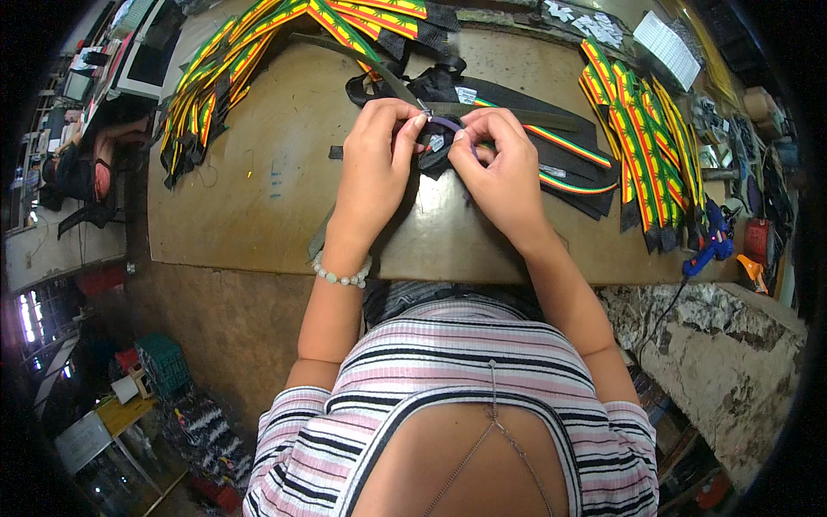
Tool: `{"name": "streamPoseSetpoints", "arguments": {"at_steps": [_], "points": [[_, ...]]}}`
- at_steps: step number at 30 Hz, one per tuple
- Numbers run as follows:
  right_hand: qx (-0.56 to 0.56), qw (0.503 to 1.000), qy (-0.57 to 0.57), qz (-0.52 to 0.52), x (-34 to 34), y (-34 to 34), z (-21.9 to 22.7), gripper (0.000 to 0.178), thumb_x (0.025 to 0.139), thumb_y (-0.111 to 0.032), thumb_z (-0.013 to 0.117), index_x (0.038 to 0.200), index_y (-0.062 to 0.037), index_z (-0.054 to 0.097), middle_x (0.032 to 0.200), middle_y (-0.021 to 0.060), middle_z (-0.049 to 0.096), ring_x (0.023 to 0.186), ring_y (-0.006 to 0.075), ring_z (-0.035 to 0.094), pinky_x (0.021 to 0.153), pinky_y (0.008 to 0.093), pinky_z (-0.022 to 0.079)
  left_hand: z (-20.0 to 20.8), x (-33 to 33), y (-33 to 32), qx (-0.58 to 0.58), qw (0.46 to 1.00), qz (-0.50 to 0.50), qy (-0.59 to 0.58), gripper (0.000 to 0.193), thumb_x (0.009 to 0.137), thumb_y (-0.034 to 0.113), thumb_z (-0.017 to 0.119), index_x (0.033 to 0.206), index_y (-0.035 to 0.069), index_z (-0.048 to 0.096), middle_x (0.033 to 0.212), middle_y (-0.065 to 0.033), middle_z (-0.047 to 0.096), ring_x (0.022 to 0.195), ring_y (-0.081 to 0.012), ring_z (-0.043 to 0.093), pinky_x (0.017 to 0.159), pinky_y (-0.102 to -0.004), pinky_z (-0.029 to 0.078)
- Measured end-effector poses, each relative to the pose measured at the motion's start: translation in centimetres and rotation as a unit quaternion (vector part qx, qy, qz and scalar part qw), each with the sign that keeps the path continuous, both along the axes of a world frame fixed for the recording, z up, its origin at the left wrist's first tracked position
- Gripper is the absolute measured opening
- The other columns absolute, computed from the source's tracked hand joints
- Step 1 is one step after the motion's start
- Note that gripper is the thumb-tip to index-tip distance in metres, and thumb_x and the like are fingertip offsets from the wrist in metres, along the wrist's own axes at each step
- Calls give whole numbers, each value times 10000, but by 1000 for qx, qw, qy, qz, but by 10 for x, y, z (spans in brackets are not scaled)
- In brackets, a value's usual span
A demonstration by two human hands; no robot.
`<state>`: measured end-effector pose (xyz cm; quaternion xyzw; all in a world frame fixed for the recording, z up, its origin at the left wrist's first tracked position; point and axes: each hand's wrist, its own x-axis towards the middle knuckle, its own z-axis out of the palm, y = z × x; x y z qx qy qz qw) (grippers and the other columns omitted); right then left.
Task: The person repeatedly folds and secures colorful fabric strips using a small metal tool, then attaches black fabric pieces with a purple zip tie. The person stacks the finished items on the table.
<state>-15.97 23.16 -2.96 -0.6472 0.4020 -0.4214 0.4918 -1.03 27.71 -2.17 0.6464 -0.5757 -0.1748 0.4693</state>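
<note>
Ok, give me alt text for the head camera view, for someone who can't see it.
A person's left hand and right hand pinch a purple strip above a brown table. Black fabric pieces with striped trim lie nearby; green, yellow and red bands are heaped at either side.

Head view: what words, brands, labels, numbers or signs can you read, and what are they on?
White tag on black cloth: too small to read.
Tag between left hand and right hand: too small.
Paper sheet: too small.
Blue marks on table: too blurred.
I can read none.
</note>
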Motion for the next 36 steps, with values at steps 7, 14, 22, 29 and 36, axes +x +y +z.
{"name": "streamPoseSetpoints", "arguments": {"at_steps": [7,14,22,29,36], "points": [[-38,999,-33,-13,2,0,-4,126,832,-9,647,866,87,573,914,124,561,733,128,600,634,275,578,-1,-3,5,0,997,10,75,142,952,53,599,959,-89,611,990,-138,608,742,-174,679,663,-283,576],[-5,1000,-4,3,0,0,-5,125,890,-36,636,876,66,566,1020,112,580,890,125,597,735,266,576,-2,-2,6,5,997,19,69,171,961,77,605,969,-92,619,970,-113,617,777,-146,663,690,-271,571],[-14,999,-32,-23,1,-1,-11,154,883,-78,631,867,53,552,914,134,608,742,142,615,654,300,547,-4,4,14,18,987,74,143,246,1020,217,527,1016,-21,588,891,-81,604,744,-138,622,668,-281,541],[111,982,-147,41,-11,-7,-7,189,1048,-190,453,1039,-7,499,1068,148,636,868,122,600,790,293,565,46,37,54,104,921,238,-290,289,940,295,604,935,7,581,928,-172,566,913,-344,559,824,-448,451],[100,971,-218,22,-12,-6,-6,176,1037,-167,479,1038,8,489,1018,144,648,856,138,625,774,298,572,20,-7,25,131,973,78,-174,300,830,303,731,939,28,687,881,-150,685,813,-346,652,727,-423,516]]}}
